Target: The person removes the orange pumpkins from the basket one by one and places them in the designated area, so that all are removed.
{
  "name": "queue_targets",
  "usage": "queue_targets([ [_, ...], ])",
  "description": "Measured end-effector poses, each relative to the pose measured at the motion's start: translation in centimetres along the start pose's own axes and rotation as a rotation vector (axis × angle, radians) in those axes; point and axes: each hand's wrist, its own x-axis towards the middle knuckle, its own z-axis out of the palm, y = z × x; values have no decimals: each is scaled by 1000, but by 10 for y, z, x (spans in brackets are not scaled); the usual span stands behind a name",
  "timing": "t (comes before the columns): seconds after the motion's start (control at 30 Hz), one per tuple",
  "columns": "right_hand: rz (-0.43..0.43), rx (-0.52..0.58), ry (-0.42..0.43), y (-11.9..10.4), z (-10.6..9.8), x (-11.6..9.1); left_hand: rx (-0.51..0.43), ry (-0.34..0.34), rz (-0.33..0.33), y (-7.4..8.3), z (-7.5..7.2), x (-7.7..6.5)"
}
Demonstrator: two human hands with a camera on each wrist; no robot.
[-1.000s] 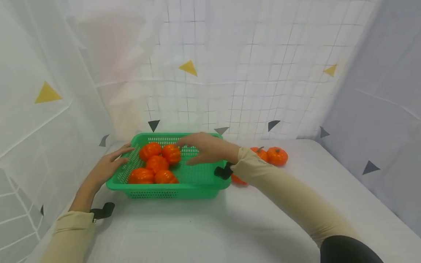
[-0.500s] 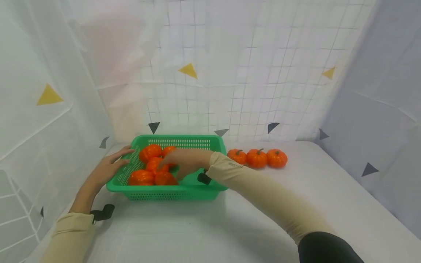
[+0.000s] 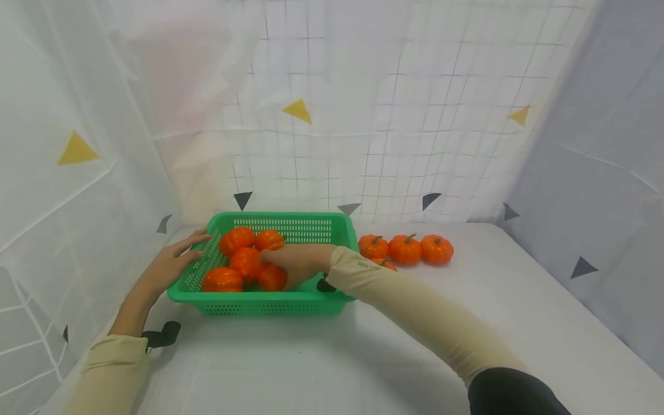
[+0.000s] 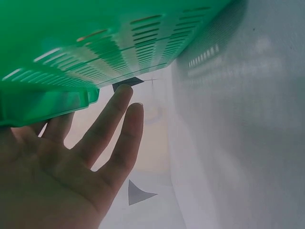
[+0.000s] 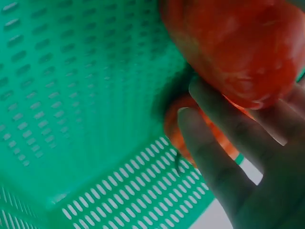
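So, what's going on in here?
A person is handling small orange pumpkins. Their right hand grips one pumpkin inside a green basket, while their left hand touches the basket's left side. Four other pumpkins show in the basket, and four more sit on the white table to its right, the nearest partly hidden behind the right sleeve.

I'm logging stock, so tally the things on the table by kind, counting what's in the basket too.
Green basket: 1
Orange pumpkins: 9 visible (5 in the basket, 4 outside, one partly hidden by the right sleeve)
Total: 10
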Motion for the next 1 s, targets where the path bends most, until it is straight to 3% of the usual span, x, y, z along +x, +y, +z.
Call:
queue_targets([
  [0.13,12,25,-2,4,2,2,-9,0,-4,1,0,0],
  [0.37,-19,-60,-18,11,4,3,-20,2,3,2,-1,-1],
  [0.73,78,59,4,18,7,0,-16,0,-12,3,-1,-1],
  [1.0,13,73,93,27,7,-1,-10,1,-23,1,1,0],
])
